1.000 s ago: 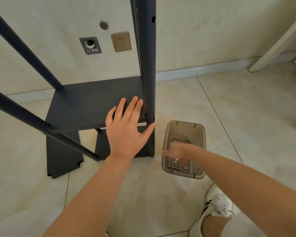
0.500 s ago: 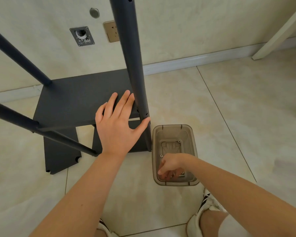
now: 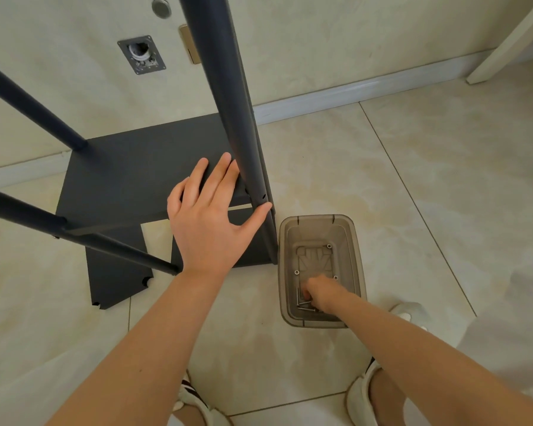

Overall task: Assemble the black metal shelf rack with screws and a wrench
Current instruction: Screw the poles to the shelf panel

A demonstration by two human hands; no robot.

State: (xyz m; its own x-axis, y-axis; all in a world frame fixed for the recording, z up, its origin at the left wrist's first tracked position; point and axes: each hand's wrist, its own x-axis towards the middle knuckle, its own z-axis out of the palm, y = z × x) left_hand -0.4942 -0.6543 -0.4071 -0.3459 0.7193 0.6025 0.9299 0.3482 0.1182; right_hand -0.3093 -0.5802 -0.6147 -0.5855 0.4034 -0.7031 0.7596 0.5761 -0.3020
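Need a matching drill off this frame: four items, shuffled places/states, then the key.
Items
1. left hand
2. right hand
3. bin
4. floor panel

Places/states
A. on the tiles, right of the post
B. flat on the shelf, thumb at the post
C. down inside the bin, among the screws
D. lying flat below the shelf

Pairs: 1-B, 2-C, 3-A, 4-D

The person wears white sneakers (image 3: 361,395) with dark stripes
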